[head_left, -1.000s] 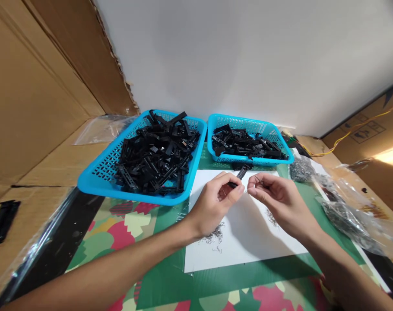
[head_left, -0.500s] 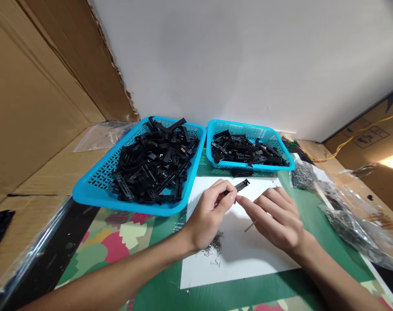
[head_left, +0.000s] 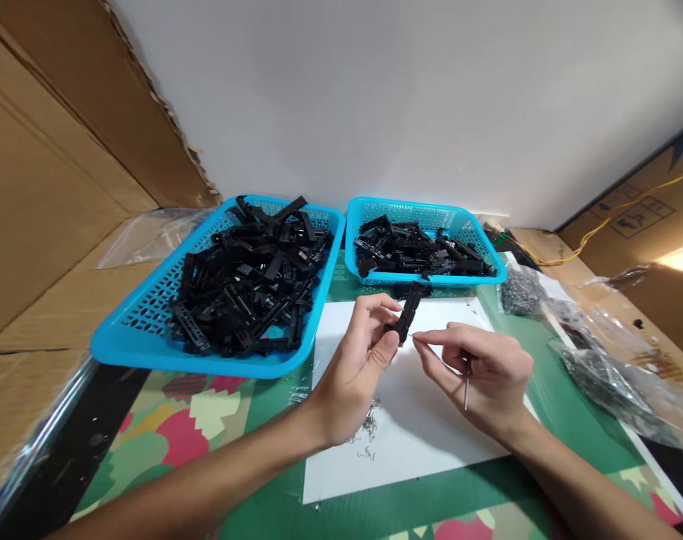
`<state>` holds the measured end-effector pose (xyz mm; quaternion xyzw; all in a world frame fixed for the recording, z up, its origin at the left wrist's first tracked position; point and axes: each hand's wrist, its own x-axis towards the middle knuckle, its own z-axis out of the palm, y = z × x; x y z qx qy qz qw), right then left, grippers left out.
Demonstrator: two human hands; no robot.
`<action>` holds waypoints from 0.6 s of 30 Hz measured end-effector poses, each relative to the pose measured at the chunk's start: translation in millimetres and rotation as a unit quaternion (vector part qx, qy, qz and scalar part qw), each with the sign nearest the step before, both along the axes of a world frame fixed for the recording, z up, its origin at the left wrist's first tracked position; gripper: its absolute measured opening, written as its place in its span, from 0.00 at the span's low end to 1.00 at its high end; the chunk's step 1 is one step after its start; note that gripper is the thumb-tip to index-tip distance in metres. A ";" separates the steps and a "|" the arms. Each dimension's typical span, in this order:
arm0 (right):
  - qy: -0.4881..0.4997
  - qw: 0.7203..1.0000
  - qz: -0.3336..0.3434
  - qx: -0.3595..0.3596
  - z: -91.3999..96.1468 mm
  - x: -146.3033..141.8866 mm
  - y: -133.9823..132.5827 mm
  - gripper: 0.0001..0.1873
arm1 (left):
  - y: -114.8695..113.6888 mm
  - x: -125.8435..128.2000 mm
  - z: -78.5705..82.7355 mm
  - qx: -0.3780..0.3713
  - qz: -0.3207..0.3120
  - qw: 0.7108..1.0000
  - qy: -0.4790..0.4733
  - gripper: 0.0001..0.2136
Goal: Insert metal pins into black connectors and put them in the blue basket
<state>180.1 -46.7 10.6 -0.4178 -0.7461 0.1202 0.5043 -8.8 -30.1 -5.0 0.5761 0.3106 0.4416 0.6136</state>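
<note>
My left hand (head_left: 356, 367) is closed around a slim black plastic part (head_left: 410, 309), pinched at its lower end and tilted upward. Close beside that end, my right hand (head_left: 482, 371) pinches a tiny thin metal wire piece (head_left: 411, 335) between thumb and forefinger. Tucked under its curled fingers is a screwdriver-like tool with a dark handle and a thin metal shaft (head_left: 466, 391), pointing down. Small bent wire pieces (head_left: 368, 425) lie in a loose heap on the white sheet (head_left: 420, 442), partly behind my left hand.
Two blue baskets, a larger left one (head_left: 206, 366) and a smaller right one (head_left: 431, 280), hold many black plastic parts. Plastic bags of small metal pieces (head_left: 520, 291) lie at the right. Cardboard (head_left: 49, 135) stands at the left; a yellow wire (head_left: 586, 238) runs at the right.
The black part has turned from lying slanted to standing more upright. My right hand has rolled over, showing its pinch and the tool shaft. The view has shifted slightly.
</note>
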 end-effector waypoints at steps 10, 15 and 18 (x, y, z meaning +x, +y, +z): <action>0.015 0.999 0.033 -0.036 -0.3 2.8 1.3 0.09 | 0.0 -1.3 0.7 0.053 -0.007 0.998 0.029 0.06; 0.026 0.995 0.060 -0.073 0.6 5.8 2.5 0.07 | 1.5 -2.6 1.0 0.049 -0.020 0.998 0.039 0.04; 0.004 0.994 0.073 -0.086 4.6 9.0 5.6 0.05 | 2.6 -3.5 0.6 0.024 -0.031 0.998 0.047 0.07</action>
